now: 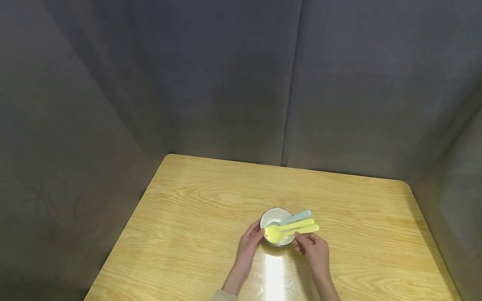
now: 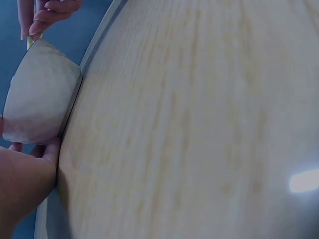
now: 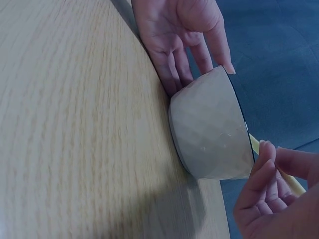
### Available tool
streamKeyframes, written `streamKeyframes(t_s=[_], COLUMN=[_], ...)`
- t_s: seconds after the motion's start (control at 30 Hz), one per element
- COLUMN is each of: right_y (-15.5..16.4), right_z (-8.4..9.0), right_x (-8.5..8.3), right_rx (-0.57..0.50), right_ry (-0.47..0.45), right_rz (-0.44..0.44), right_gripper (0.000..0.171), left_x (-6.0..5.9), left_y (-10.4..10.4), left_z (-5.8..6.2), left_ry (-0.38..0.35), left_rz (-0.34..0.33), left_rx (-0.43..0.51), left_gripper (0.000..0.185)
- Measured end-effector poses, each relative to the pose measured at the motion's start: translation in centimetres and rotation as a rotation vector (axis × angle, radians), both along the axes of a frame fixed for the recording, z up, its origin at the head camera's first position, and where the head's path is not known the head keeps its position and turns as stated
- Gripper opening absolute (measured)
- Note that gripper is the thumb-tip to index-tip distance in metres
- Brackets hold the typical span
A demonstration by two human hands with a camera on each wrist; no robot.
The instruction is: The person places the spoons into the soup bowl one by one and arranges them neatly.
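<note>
A white bowl [image 1: 278, 214] with a dark rim sits between both hands in the head view. Across it lie two yellow spoons [image 1: 297, 224] and a light blue utensil [image 1: 299, 216], their handles jutting past the right rim. The left hand [image 1: 248, 244] holds the bowl's left side, thumb at the rim and fingers low on the outer wall. At the right rim, the right hand [image 1: 314, 250] pinches the nearer yellow spoon by its handle [image 3: 293, 184]. From the wrist views the bowl's faceted outer wall [image 2: 42, 94] hides its inside. Whether its base touches the table is unclear.
The light wooden table [image 1: 196, 217] has rounded far corners. Dark grey partitions [image 1: 226, 83] stand behind it and along both sides. A bright light reflection lies on the tabletop just in front of the bowl.
</note>
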State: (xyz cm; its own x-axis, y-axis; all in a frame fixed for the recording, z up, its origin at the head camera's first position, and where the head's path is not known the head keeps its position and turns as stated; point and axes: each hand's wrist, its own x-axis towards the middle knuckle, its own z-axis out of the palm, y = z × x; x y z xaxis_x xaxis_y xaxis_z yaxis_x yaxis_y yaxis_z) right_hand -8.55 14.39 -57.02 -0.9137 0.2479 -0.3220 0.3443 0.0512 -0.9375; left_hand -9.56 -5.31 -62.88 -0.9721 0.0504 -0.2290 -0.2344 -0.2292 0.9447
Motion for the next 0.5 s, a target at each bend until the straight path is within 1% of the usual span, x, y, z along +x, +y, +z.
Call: streamKeyframes(t_s=[0.17,0.33,0.5], right_y=[-0.06,-0.08,0.15], right_z=[0.0,-0.03,-0.11], right_x=[0.08,-0.03,0.23], right_rx=[-0.002,-0.002,-0.004], right_ry=[0.014,-0.004,0.007], right_rz=[0.0,-0.007,-0.004], right_gripper=[0.019,0.016,0.018], left_x=[-0.07,-0.07,-0.07], left_y=[-0.05,-0.08,-0.05], left_z=[-0.08,-0.04,0.06], left_ry=[0.0,-0.004,-0.005], left_rz=[-0.007,-0.01,-0.012], left_rx=[-0.007,-0.011,-0.005], left_gripper=[0.061,0.062,0.061])
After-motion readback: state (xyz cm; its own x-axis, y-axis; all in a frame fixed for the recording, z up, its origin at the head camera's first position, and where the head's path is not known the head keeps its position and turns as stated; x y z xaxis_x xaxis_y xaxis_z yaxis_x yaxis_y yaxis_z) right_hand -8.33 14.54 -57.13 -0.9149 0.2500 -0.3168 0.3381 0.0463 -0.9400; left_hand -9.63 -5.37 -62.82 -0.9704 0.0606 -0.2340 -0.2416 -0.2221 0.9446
